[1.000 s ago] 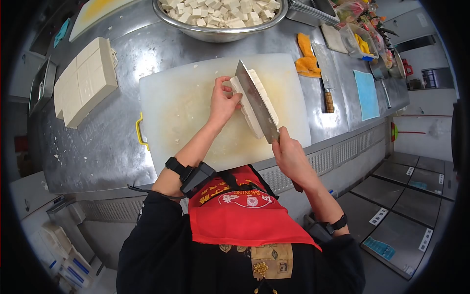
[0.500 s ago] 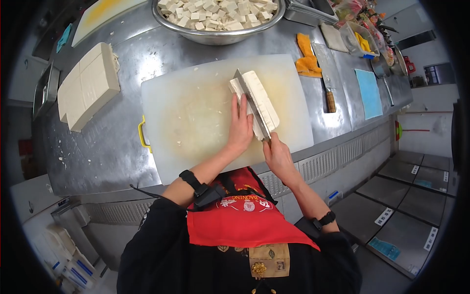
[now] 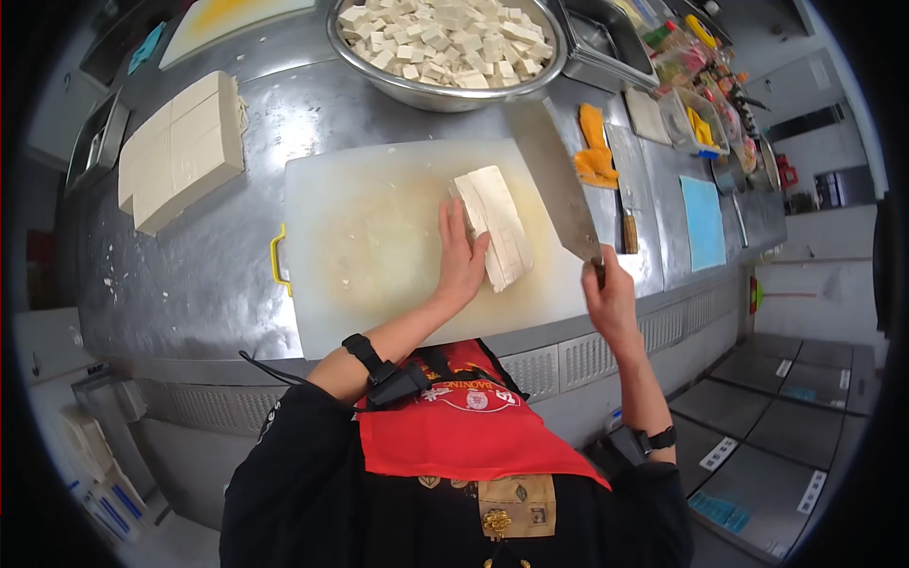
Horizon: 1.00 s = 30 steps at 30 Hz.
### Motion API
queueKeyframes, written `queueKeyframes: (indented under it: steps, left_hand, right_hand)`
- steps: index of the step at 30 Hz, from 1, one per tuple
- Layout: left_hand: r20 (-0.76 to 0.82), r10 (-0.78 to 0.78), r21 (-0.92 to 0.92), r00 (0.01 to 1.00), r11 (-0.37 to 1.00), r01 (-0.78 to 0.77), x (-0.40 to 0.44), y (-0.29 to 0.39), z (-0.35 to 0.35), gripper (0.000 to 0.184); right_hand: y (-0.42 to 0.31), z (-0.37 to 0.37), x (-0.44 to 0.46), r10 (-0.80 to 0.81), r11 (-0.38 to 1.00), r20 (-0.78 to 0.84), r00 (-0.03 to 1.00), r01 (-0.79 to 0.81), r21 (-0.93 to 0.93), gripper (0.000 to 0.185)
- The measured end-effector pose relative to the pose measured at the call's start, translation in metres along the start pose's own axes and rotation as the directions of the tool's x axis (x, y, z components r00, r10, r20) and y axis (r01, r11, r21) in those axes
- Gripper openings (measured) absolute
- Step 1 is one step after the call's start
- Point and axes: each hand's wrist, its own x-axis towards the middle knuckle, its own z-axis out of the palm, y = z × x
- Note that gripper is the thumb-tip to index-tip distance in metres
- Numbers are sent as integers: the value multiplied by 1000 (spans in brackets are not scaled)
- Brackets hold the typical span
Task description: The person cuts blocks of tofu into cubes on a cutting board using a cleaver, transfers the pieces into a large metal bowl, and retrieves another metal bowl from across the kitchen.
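A pale block of tofu [image 3: 499, 225] with cut lines lies on the white cutting board [image 3: 365, 256]. My left hand [image 3: 460, 269] rests against the block's left side, fingers stretched out and thumb near its top edge. In my right hand [image 3: 614, 301] is the handle of a cleaver [image 3: 554, 168]. Its broad blade is raised over the board's right edge, apart from the tofu and pointing up toward the bowl. The steel bowl [image 3: 445, 98] behind the board is heaped with tofu cubes [image 3: 445, 43].
A larger scored tofu slab [image 3: 180, 151] sits on the steel table at left. To the right are an orange cloth [image 3: 594, 151], a second cleaver [image 3: 629, 194] and a blue cloth [image 3: 703, 222]. Metal trays [image 3: 611, 47] stand beside the bowl.
The cleaver has lifted out of the tofu and swung right with my right hand. My left hand stays by the block, whose pieces now sit closer together. The camera view has shifted slightly.
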Motion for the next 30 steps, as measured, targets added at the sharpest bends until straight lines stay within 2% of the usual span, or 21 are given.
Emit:
queueKeyframes:
  steps: [2,3,5,8,11,13,14,16,19,25,30]
  left_hand:
    - [-73,-94,27,993,995,96,7,-2,5,70]
    - [-50,-158,-152,986,977,149,13,-2,9,73]
    - [23,-264,-479,964,844,243,21,-5,17,78]
    - [-56,-239,-227,969,949,221,25,-8,26,84]
    - [-48,-354,-384,934,870,310,23,-1,28,86]
    - [-199,-357,-181,913,929,324,14,7,37,89]
    - [-262,-353,-73,898,935,347,10,13,42,90]
    - [-275,-371,50,887,916,399,5,26,52,95]
    - [-337,-408,167,848,861,481,4,35,65,103]
    - [-404,-439,186,803,819,542,6,38,71,107]
    - [-417,-448,189,790,808,558,8,41,72,106]
  right_hand:
    - [28,-5,23,-74,990,24,997,76,-120,18]
    - [36,-7,38,-145,974,33,989,149,-171,17]
    - [48,-9,69,-210,951,106,972,228,-208,17]
    - [55,-6,119,-385,882,201,901,423,-206,15]
    - [59,-1,178,-585,772,284,759,629,-93,13]
    - [58,4,210,-698,688,306,647,725,36,12]
    - [54,3,222,-724,657,356,592,748,93,12]
    - [47,-1,241,-763,600,439,475,773,205,11]
    - [47,-1,258,-771,515,535,345,832,205,12]
    - [56,2,273,-735,489,625,264,844,219,12]
    - [63,3,276,-737,462,638,223,856,234,12]
